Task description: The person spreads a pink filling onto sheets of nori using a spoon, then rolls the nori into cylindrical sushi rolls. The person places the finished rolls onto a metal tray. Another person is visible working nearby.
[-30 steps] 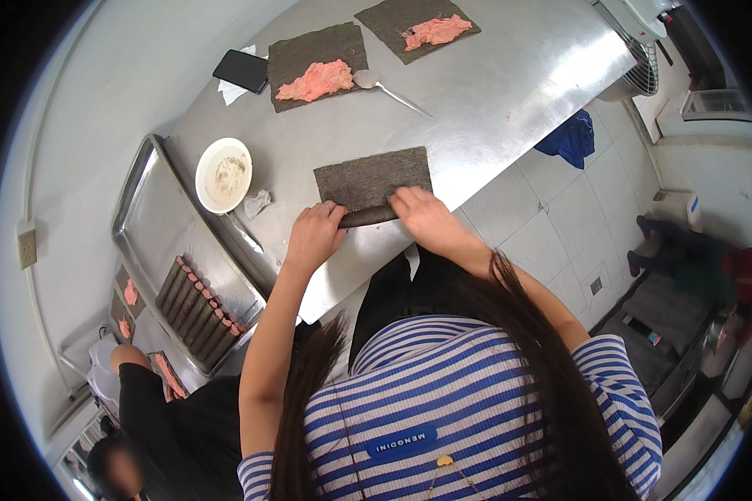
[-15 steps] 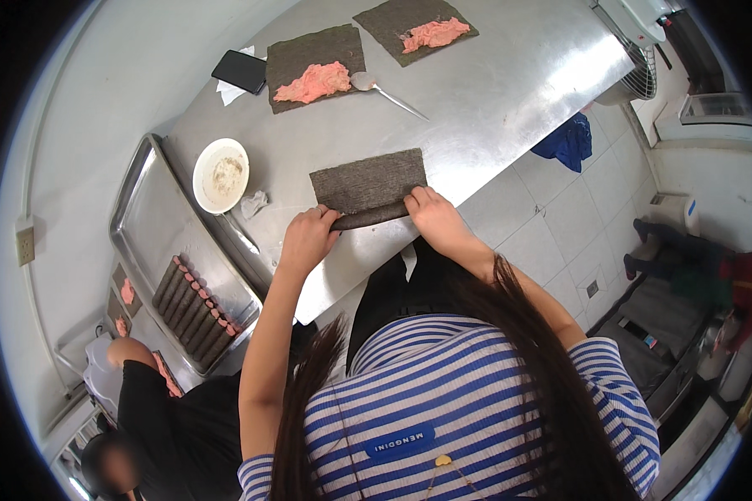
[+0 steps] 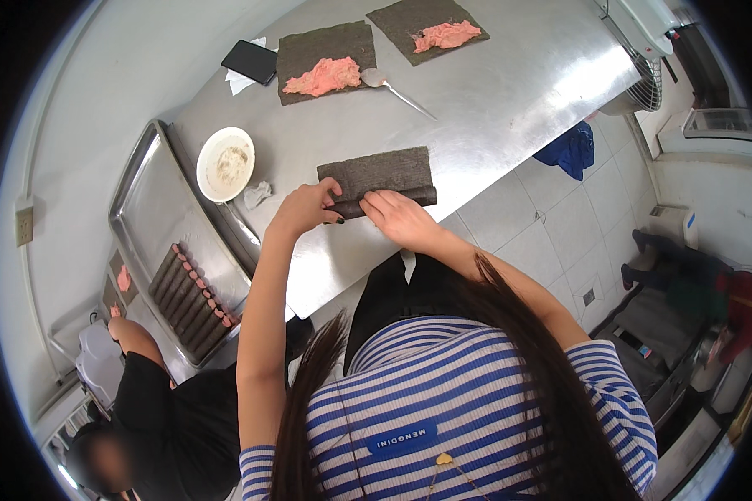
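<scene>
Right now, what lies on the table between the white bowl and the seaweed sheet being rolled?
In the head view, a small crumpled grey wad lies between the white bowl and the seaweed sheet; otherwise bare steel.

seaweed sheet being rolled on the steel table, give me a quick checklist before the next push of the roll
1. Both hands on the roll: left hand and right hand rest on its near edge. Ok.
2. Seaweed sheet lies flat ahead of the roll. Ok.
3. Path ahead on the steel table is bare up to the spoon. Ok.
4. Filling tucked inside: hidden. Cannot tell.
5. Roll even across its length: looks straight. Ok.
</scene>
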### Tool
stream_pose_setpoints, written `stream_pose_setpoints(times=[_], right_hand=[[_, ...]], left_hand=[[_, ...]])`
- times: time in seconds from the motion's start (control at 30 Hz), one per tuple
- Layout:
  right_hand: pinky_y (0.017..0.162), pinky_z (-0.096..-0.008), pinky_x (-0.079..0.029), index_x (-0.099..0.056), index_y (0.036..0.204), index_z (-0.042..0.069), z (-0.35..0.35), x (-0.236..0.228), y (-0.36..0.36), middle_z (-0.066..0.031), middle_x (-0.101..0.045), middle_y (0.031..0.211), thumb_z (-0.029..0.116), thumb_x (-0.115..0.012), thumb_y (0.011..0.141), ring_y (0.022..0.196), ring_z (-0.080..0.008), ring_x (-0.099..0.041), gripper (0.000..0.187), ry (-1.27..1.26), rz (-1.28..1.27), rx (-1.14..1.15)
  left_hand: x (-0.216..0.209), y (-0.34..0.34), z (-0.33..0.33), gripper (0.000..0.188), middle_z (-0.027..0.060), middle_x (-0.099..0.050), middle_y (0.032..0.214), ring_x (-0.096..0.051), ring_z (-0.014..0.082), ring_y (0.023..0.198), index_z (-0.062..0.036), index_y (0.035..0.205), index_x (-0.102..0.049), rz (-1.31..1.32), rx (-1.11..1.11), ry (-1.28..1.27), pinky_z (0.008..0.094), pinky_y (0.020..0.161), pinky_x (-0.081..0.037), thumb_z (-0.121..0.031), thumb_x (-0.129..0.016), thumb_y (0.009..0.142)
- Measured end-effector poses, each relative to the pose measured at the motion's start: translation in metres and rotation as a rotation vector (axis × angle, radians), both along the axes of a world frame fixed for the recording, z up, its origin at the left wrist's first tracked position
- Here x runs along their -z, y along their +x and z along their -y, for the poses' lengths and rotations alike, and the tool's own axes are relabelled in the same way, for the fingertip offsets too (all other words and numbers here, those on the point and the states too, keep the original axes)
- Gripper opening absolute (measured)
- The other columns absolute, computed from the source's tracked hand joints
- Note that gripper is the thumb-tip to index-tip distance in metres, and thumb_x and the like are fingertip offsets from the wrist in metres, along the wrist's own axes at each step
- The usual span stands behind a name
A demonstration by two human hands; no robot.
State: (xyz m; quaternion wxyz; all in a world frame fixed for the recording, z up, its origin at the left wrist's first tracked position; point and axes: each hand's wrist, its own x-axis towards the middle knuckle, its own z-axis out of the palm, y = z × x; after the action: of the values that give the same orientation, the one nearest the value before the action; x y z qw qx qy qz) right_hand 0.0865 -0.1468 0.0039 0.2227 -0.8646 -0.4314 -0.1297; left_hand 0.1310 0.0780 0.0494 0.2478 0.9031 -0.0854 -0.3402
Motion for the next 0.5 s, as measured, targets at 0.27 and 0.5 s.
stream_pose_setpoints(times=[0.27,0.5], right_hand=[[0.084,-0.0294,-0.047,-0.059,0.101,-0.004,0.002,0.005,0.002,-0.0089,-0.054,0.096,0.012,-0.054,0.075,0.092,-0.0213,-0.054,0.030,-0.098,-0.010,0.005],[0.081,-0.0293,-0.047,-0.061,0.093,-0.003,-0.004,0.005,0.001,-0.0083,-0.053,0.091,0.012,-0.054,0.075,0.089,-0.0209,-0.053,0.024,-0.097,-0.069,0.048]], left_hand=[[-0.004,-0.022,0.003,0.051,0.0104,-0.068,0.093,-0.065,0.0282,0.093,-0.0113,0.107,-0.054,0.143,0.063,0.052,0.0383,0.076,-0.052,-0.015,-0.080,0.064],[-0.008,-0.033,0.014,0.046,0.0064,-0.063,0.090,-0.063,0.0262,0.087,-0.0127,0.105,-0.055,0.414,0.150,0.157,0.0394,0.075,-0.051,-0.013,-0.076,0.064]])
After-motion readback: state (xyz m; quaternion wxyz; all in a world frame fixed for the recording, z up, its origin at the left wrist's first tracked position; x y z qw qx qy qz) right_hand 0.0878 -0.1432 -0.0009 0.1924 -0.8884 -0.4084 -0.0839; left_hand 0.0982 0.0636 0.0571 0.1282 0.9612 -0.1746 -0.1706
